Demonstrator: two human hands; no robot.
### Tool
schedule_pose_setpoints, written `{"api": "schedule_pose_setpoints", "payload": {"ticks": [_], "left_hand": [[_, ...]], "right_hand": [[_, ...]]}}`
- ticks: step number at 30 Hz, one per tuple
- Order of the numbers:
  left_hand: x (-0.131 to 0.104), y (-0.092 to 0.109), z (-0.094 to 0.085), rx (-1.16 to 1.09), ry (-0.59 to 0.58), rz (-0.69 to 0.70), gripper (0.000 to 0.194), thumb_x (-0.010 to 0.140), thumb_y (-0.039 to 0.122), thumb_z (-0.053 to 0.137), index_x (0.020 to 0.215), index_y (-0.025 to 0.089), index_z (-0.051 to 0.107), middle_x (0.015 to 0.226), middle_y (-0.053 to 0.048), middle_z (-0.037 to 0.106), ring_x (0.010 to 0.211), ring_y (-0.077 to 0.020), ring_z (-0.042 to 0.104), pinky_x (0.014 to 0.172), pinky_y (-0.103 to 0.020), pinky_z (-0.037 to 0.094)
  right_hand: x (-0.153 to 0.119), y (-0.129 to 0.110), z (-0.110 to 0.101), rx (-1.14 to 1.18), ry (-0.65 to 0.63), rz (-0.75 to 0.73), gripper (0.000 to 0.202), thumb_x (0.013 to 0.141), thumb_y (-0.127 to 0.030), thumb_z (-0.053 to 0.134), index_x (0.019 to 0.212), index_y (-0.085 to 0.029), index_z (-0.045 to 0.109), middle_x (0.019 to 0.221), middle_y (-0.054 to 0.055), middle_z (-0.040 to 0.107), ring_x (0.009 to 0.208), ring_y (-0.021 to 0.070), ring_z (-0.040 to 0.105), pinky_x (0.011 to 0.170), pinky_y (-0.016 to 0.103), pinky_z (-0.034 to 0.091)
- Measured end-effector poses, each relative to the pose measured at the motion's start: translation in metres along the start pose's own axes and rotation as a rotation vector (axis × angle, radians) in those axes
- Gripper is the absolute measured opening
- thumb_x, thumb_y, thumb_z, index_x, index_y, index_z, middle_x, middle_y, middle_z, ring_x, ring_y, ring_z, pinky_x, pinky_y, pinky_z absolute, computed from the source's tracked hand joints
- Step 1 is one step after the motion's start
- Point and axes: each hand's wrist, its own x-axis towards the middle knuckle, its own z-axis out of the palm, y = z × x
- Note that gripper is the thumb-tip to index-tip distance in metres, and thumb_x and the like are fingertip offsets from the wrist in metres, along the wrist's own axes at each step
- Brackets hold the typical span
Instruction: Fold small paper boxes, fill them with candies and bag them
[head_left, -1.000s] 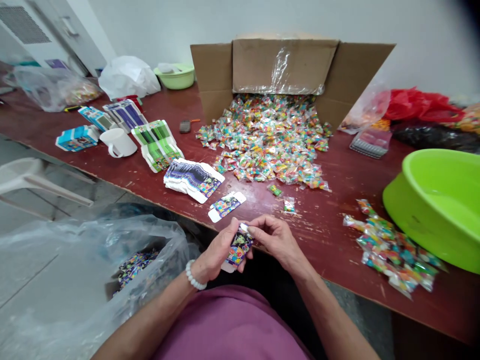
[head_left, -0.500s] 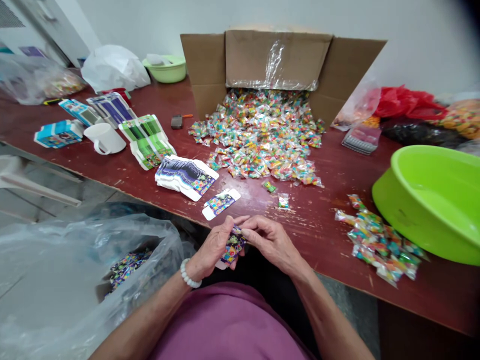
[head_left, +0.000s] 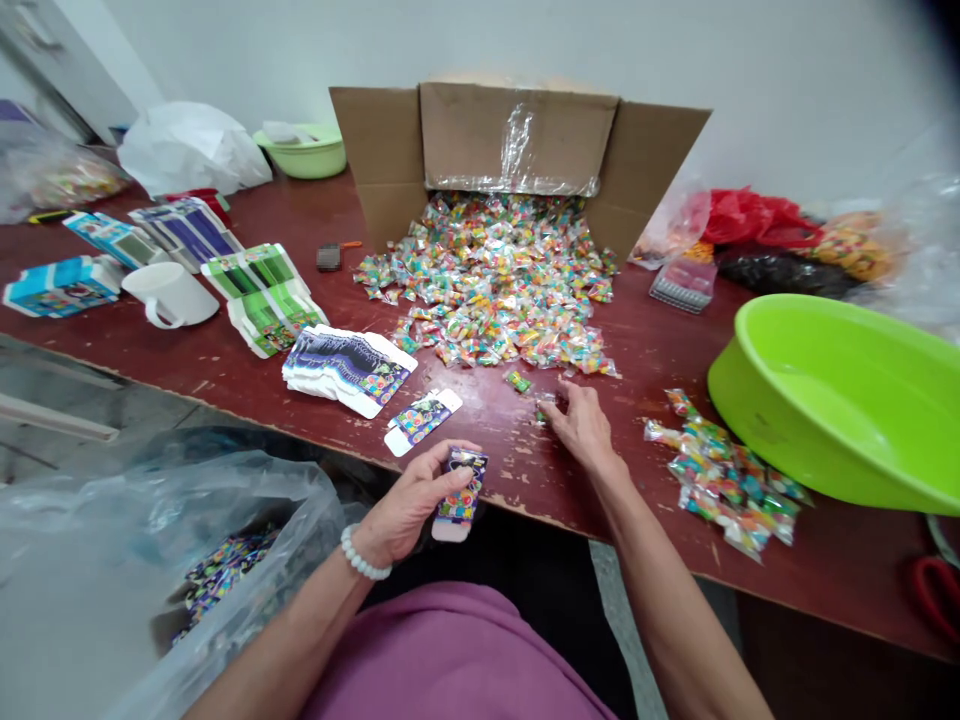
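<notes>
My left hand [head_left: 420, 500] is closed round a small dark printed carton [head_left: 459, 492], holding it upright at the table's front edge with its white bottom flap hanging open. My right hand [head_left: 583, 428] reaches over the table, thumb and index finger apart. Its thumb is at a small wrapped candy packet [head_left: 541, 411], which the fingers partly cover. A green candy packet [head_left: 517, 381] lies just beyond. Left of the hands rests a flat folded carton [head_left: 424, 420], beside a fanned stack of dark purple cartons [head_left: 346, 366].
A large heap of wrapped candies [head_left: 510, 285] spills from a cardboard box [head_left: 517, 130]. To the right are a smaller candy pile [head_left: 731, 480] and a green basin [head_left: 832, 400]. Green cartons [head_left: 262, 295] and a white mug [head_left: 171, 294] stand left. A plastic-lined bin [head_left: 247, 500] holds filled-looking cartons.
My right hand has left the carton and moved forward and right to the candy packet. My left hand keeps the carton, now turned more upright. The view has shifted slightly right.
</notes>
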Motion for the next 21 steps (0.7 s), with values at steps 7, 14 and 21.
{"api": "schedule_pose_setpoints", "payload": {"ticks": [7, 14, 21], "left_hand": [[0.001, 0.005, -0.018, 0.122, 0.07, 0.027, 0.05, 0.071, 0.029, 0.081, 0.114, 0.019, 0.058, 0.093, 0.0, 0.062, 0.079, -0.0137, 0.061, 0.072, -0.027, 0.053], [0.005, 0.011, -0.025, 0.153, 0.197, 0.063, 0.044, 0.067, 0.032, 0.083, 0.101, 0.015, 0.062, 0.082, -0.001, 0.065, 0.061, -0.0103, 0.06, 0.046, -0.017, 0.045], [0.001, 0.009, -0.023, -0.13, 0.263, 0.076, 0.047, 0.063, 0.018, 0.085, 0.095, 0.018, 0.051, 0.085, -0.001, 0.067, 0.071, -0.017, 0.067, 0.055, -0.031, 0.06]], "right_hand": [[0.016, 0.008, 0.005, 0.386, -0.122, 0.158, 0.027, 0.059, -0.03, 0.081, 0.076, -0.02, 0.063, 0.069, 0.0, 0.059, 0.072, 0.0196, 0.058, 0.065, 0.028, 0.043], [-0.029, -0.015, -0.009, 0.847, -0.229, 0.224, 0.045, 0.063, -0.055, 0.074, 0.084, -0.017, 0.062, 0.066, 0.0, 0.061, 0.056, 0.013, 0.056, 0.05, 0.023, 0.044], [-0.083, -0.042, -0.005, 1.206, -0.289, 0.19, 0.034, 0.067, -0.045, 0.083, 0.078, -0.017, 0.066, 0.064, -0.001, 0.064, 0.052, 0.0096, 0.053, 0.048, 0.02, 0.042]]}}
